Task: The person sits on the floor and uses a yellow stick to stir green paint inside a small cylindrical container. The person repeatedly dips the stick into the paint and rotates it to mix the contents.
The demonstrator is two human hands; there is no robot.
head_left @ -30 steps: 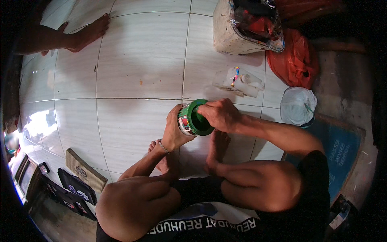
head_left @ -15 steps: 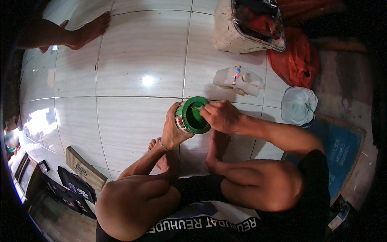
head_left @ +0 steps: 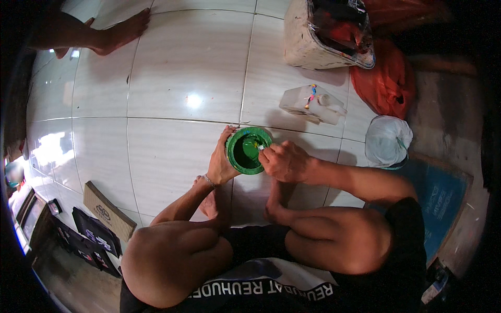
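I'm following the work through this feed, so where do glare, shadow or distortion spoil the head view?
In the head view, glare whitens the floor at far left, with a smaller bright spot up-left of the green can; the can's inside is partly in shade; the pale thing at the right hand is too small to identify; tile lines bend, and the corners go black.

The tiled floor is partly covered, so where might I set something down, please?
Broadest free patch of tiled floor: between the other person's foot, stained bin and left hand. Another: between left hand and ribbed board. Crowded: the right side, with translucent container, red bag and white bag.
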